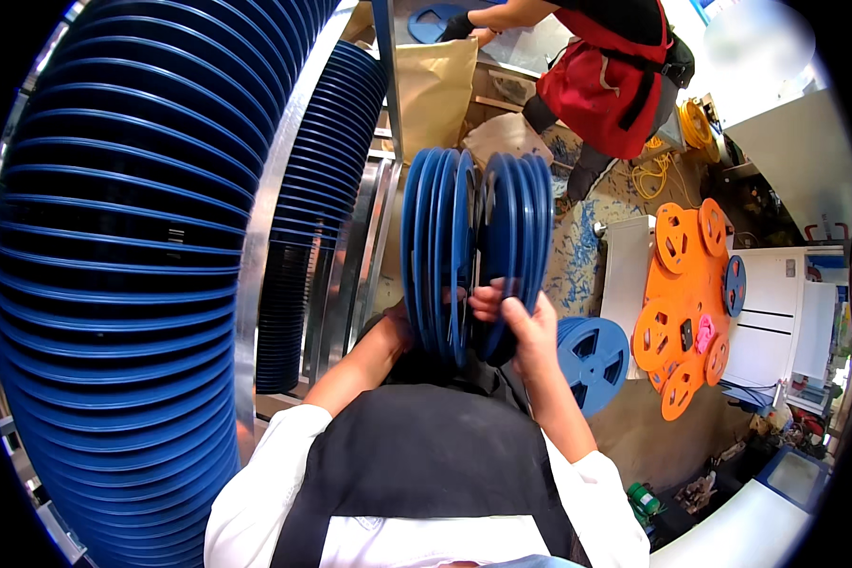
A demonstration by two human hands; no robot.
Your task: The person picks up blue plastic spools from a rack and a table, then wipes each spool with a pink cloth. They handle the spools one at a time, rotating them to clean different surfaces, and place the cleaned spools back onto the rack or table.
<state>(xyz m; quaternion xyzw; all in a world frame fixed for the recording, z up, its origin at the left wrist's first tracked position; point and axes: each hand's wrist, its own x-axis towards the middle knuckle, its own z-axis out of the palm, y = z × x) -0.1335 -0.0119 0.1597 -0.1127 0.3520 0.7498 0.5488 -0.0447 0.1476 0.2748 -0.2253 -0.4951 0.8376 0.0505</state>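
In front of my chest two groups of blue plastic reels stand on edge, with a narrow gap between them. My left hand (398, 327) supports the left group of reels (435, 246). Most of its fingers are hidden behind the flanges. My right hand (525, 327) grips the right group of reels (519, 227), its fingers curled over the near part toward the gap and its thumb on top. Just right of this hand another blue reel (594, 364) faces up, with more behind it.
Long rows of blue reels (123, 237) fill a metal-framed rack (265, 218) on my left. Ahead, a co-worker in a red apron (601, 99) leans over a table with a blue reel (435, 24). Orange reel-like discs (672, 237) sit on an orange surface at right. Blue scraps litter the floor.
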